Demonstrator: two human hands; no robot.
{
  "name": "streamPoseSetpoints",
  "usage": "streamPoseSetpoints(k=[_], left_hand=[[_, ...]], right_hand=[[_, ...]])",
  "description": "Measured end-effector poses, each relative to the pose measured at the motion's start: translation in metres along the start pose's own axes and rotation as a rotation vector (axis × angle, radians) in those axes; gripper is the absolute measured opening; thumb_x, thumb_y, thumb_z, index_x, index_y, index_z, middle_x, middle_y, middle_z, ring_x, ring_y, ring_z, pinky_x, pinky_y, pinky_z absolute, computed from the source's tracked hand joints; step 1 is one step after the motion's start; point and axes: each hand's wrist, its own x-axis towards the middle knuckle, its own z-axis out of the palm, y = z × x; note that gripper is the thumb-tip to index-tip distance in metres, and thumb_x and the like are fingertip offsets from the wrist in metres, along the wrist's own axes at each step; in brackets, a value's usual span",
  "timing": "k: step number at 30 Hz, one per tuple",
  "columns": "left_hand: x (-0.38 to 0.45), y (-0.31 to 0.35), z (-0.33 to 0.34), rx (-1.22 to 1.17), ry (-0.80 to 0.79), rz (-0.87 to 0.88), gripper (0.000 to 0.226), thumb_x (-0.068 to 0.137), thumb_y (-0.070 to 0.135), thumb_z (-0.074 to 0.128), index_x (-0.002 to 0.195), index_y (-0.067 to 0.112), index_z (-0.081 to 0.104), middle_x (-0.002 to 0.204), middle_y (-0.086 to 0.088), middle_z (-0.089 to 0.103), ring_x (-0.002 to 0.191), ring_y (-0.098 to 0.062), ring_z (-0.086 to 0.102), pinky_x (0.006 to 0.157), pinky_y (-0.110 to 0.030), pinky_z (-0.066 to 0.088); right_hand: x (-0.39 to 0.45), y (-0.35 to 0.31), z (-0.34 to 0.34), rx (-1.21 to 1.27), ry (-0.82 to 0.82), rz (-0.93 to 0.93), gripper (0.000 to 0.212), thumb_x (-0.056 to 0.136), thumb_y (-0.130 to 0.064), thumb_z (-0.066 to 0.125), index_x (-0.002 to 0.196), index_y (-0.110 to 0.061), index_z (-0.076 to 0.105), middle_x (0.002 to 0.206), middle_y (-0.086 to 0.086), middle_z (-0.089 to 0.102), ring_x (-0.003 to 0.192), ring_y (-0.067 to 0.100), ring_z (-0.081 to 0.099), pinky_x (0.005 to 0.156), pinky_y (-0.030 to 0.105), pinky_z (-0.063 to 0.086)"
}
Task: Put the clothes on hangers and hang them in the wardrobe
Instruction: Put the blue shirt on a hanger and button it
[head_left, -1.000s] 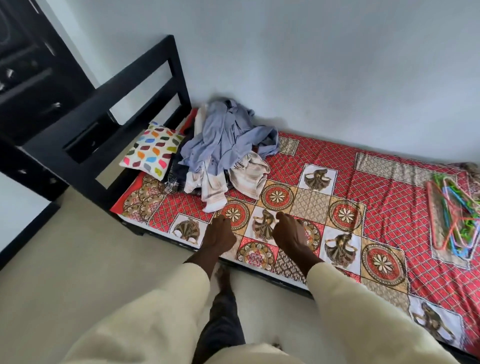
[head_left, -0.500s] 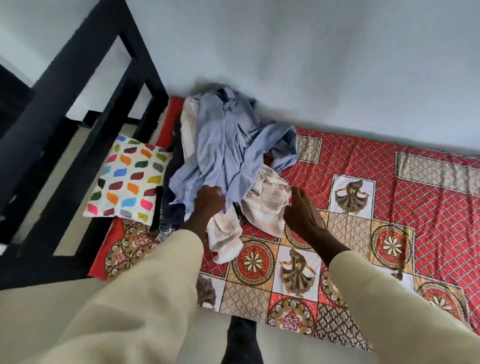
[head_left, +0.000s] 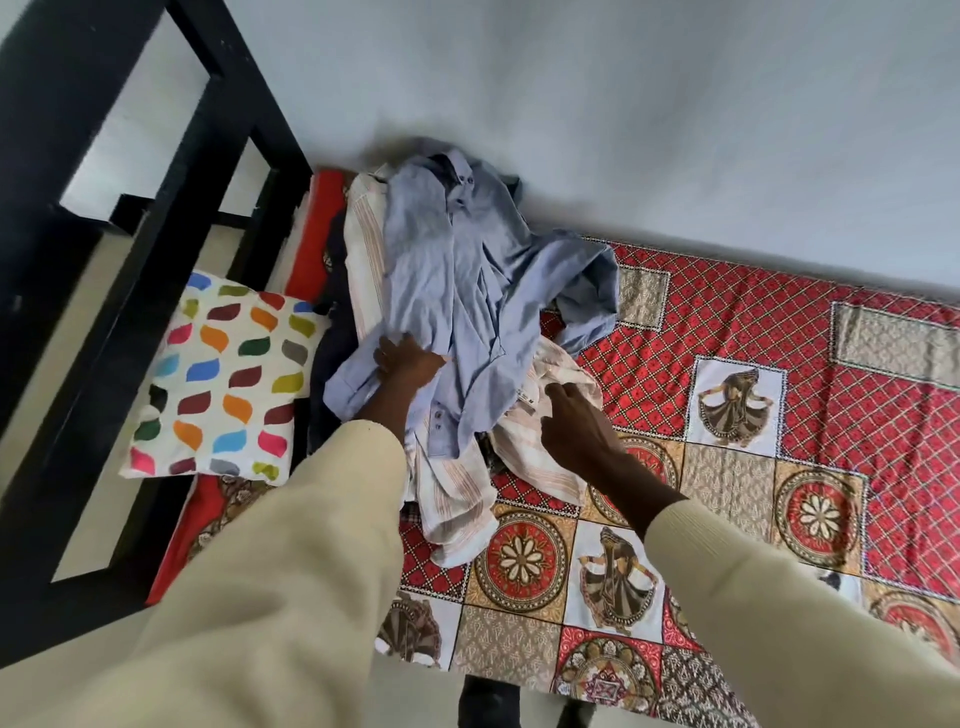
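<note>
Currently picking step: left hand (head_left: 402, 358) grips blue shirt (head_left: 467, 291) atop clothes pile beside pillow (head_left: 228, 374); right hand (head_left: 576, 421) spread, empty. Next: lift shirt clear.

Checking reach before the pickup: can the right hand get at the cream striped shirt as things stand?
Probably yes. The right hand hovers open just over the cream striped shirt, whose near part lies bare on the bedsheet. The blue shirt, held by the left hand, covers only its far part.

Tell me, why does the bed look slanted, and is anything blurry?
Head view: the wide-angle lens tilts and bends the bed frame; the cream sleeves blur near the lens; soft, even light, faint shadow behind the blue shirt; the left hand looks reasonably sharp.
</note>
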Motion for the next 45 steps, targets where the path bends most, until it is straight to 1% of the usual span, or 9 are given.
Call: streamPoseSetpoints(k=[9,11,16,22,26,32,36,39,45], left_hand=[[-0.045,-0.014,-0.001,-0.289,0.134,0.397,0.022,0.087,0.0,0.06,0.106,-0.003,0.069,0.105,-0.024,0.069,0.095,-0.03,0.064,0.084,-0.035,0.05],[-0.087,-0.028,0.005,-0.276,-0.127,0.644,0.014,0.074,-0.002,0.073,0.087,-0.005,0.075,0.089,-0.014,0.076,0.082,-0.023,0.073,0.077,-0.03,0.056],[-0.158,-0.091,0.022,-0.109,-0.916,0.235,0.02,0.084,-0.003,0.065,0.084,0.013,0.078,0.069,0.001,0.064,0.062,-0.008,0.051,0.063,-0.02,0.041],[-0.136,-0.066,-0.009,-0.739,-0.236,0.066,0.019,0.096,0.018,0.06,0.113,0.01,0.059,0.089,-0.002,0.063,0.083,-0.016,0.059,0.073,-0.028,0.048],[-0.134,-0.001,-0.007,-0.768,-0.269,0.088,0.044,0.084,0.049,0.071,0.115,0.019,0.064,0.107,-0.002,0.067,0.087,-0.016,0.063,0.074,-0.025,0.052],[-0.147,0.029,0.043,-0.303,-0.265,0.212,0.005,0.087,0.003,0.065,0.086,0.008,0.063,0.094,-0.012,0.067,0.08,-0.021,0.061,0.063,-0.02,0.047],[-0.177,0.022,0.043,-0.745,-0.272,0.095,0.016,0.083,0.002,0.058,0.071,0.01,0.065,0.072,-0.008,0.069,0.073,-0.025,0.063,0.069,-0.03,0.048],[-0.216,0.023,0.03,-0.922,-0.269,0.053,0.027,0.084,-0.001,0.043,0.062,0.01,0.053,0.052,-0.002,0.058,0.055,-0.019,0.053,0.055,-0.026,0.043],[-0.274,0.025,-0.003,-0.81,-0.302,0.245,0.027,0.08,0.026,0.055,0.092,0.008,0.071,0.093,-0.015,0.067,0.076,-0.028,0.061,0.078,-0.038,0.049]], right_hand=[[0.021,-0.029,-0.015,0.283,0.035,0.086,0.036,0.098,-0.035,0.055,0.116,-0.004,0.056,0.108,0.011,0.061,0.097,0.027,0.058,0.071,0.033,0.044],[0.034,-0.045,-0.027,0.655,-0.037,0.195,0.049,0.093,-0.054,0.057,0.109,-0.007,0.058,0.096,0.004,0.06,0.087,0.021,0.058,0.062,0.028,0.041],[0.046,-0.063,-0.029,1.415,-0.257,0.377,0.037,0.079,-0.035,0.078,0.104,-0.01,0.067,0.103,0.008,0.071,0.089,0.023,0.069,0.074,0.031,0.056],[0.001,-0.062,0.006,0.809,0.061,0.164,0.007,0.084,-0.005,0.064,0.087,-0.007,0.057,0.089,0.011,0.054,0.086,0.022,0.05,0.075,0.034,0.042],[-0.056,-0.053,0.021,0.485,0.15,-0.233,0.017,0.083,-0.019,0.046,0.072,-0.01,0.056,0.082,0.02,0.063,0.074,0.03,0.059,0.062,0.03,0.035],[-0.11,-0.023,0.034,0.078,0.238,-0.663,0.011,0.079,-0.015,0.062,0.082,-0.005,0.065,0.08,0.016,0.064,0.069,0.037,0.064,0.059,0.037,0.051],[-0.143,0.024,0.023,0.175,0.228,-0.411,0.036,0.095,-0.046,0.05,0.104,-0.02,0.073,0.111,0.007,0.066,0.098,0.028,0.063,0.084,0.039,0.049],[-0.16,0.055,-0.004,0.454,0.351,-0.039,0.027,0.098,-0.022,0.054,0.12,-0.018,0.069,0.126,0.011,0.063,0.107,0.029,0.061,0.08,0.03,0.044],[-0.173,0.087,-0.067,0.318,0.367,0.024,0.081,0.08,0.009,0.057,0.152,-0.011,0.024,0.145,0.018,0.039,0.106,0.039,0.055,0.074,0.044,0.051]])
